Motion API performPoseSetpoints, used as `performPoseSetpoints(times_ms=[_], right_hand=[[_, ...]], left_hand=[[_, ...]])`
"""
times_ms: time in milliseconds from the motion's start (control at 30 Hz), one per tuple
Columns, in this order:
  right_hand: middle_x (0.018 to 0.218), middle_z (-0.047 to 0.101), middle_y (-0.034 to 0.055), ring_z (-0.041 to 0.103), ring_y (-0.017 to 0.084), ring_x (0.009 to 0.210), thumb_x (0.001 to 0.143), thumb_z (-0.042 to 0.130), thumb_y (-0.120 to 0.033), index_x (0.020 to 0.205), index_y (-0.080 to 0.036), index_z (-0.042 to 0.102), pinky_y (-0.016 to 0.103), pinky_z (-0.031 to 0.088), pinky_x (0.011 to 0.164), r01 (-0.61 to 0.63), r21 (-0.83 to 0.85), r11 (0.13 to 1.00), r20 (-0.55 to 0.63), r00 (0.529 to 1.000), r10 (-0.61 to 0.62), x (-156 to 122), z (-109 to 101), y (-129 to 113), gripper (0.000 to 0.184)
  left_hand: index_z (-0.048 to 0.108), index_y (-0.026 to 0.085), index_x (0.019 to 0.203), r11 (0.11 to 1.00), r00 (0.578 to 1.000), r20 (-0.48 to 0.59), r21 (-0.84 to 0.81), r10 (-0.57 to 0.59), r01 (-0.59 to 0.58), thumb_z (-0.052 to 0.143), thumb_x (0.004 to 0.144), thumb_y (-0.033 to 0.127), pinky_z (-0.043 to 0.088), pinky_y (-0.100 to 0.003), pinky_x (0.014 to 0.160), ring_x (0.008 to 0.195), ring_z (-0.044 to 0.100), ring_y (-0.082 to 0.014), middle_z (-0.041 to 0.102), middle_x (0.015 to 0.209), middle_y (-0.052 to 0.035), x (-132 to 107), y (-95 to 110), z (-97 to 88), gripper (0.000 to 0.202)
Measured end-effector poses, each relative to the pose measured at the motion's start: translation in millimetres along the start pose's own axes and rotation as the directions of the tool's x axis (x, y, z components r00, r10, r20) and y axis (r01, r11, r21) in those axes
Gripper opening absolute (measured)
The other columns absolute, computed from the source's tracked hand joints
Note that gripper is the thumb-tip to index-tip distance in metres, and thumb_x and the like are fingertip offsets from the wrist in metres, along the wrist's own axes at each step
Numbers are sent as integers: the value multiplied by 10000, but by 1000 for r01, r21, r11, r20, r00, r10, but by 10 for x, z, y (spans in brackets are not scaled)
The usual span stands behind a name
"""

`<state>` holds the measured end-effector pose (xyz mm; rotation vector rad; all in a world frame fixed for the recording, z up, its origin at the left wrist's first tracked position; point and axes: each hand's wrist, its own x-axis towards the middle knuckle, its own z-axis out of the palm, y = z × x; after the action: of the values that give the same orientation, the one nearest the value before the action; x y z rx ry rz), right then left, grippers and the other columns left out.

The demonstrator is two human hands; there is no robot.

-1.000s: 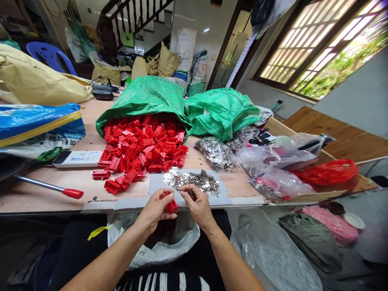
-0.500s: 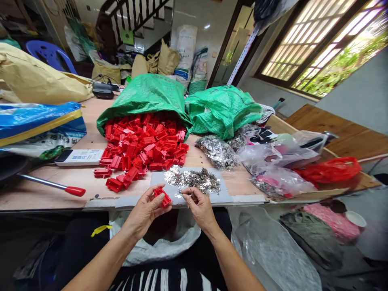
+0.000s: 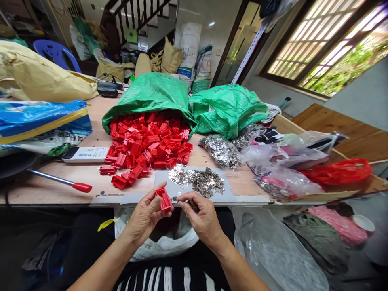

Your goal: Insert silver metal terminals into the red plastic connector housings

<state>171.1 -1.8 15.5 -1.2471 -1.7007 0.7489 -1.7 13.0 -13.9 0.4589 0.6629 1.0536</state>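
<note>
My left hand [image 3: 146, 215] grips a small red plastic housing [image 3: 165, 201], its hollow side turned up. Close to its right side, my right hand [image 3: 202, 216] pinches a tiny dark metal piece [image 3: 174, 199] between thumb and forefinger. Something brownish, perhaps a tool handle [image 3: 194, 206], shows under the curled fingers of that hand. Just beyond my hands, a grey sheet [image 3: 160, 178] bears two heaps of small flat metal pieces, a shiny heap [image 3: 179, 174] and a darker heap [image 3: 209, 182]. Behind lies a big pile of red housings [image 3: 142, 141], spilling from a green woven sack [image 3: 151, 91].
A second green sack [image 3: 228, 109] and a clear bag of metal parts [image 3: 222, 151] lie to the right, beside an open tray [image 3: 327, 197] of plastic bags. On the left is a red-tipped lever [image 3: 81, 187]. A white sack [image 3: 157, 247] hangs open below the table edge.
My right hand has moved left from the metal heaps to the red housing, with the metal piece at its fingertips. My left hand still holds the housing. The view has shifted slightly.
</note>
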Motion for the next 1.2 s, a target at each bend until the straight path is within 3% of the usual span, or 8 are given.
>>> performPoseSetpoints(times_ms=[167,433,567,833,1033,1133,1200], right_hand=[[837,673,31,614,140,754,901,545,-183,916,-196,643,248,472,698,107,-19,994,60,993,-105,75,-7,31,100],[907,676,50,622,152,845,929,499,-147,974,-206,624,270,501,765,313,-105,944,273,922,-275,168,-85,52,146],[945,663,72,607,159,849,937,471,-140,1024,-186,605,270,500,756,381,-194,904,413,868,-277,200,-163,23,166],[917,617,51,578,155,845,913,457,-88,1082,-193,601,246,465,756,414,-327,850,556,811,-181,247,-215,-2,245],[903,605,42,572,144,841,918,470,-118,1074,-224,650,240,448,759,342,-256,904,539,827,-160,256,-185,-11,260],[926,626,42,574,143,857,932,489,-180,1025,-216,669,252,440,775,199,-81,977,448,883,-142,275,-216,-8,205],[891,635,26,562,132,801,918,519,-200,977,-198,659,241,426,723,57,-12,998,386,921,-48,282,-231,14,152]], left_hand=[[613,167,1212,993,993,9,0,-118,118,663,811,416,446,-181,437,526,596,-106,623,717,-27,-75,-15,72,475],[661,122,1041,978,978,-25,38,-205,206,626,829,453,390,-158,392,456,546,-84,618,641,-29,-109,-33,121,395],[657,124,912,977,979,-23,68,-201,202,624,825,465,386,-158,388,454,547,-83,619,642,-25,-111,-46,118,354],[641,121,880,967,974,12,128,-225,222,599,832,498,374,-145,375,429,533,-70,582,602,-1,-115,-61,145,382],[630,134,819,968,972,-7,92,-235,235,615,821,495,373,-148,373,424,539,-73,570,597,7,-106,-80,128,360],[651,137,903,968,971,-20,64,-240,241,609,832,476,371,-147,378,433,544,-71,589,635,-7,-99,-63,125,349],[640,157,1062,964,965,-16,56,-260,261,597,848,455,364,-142,380,435,545,-70,589,647,-7,-104,-45,135,369]])
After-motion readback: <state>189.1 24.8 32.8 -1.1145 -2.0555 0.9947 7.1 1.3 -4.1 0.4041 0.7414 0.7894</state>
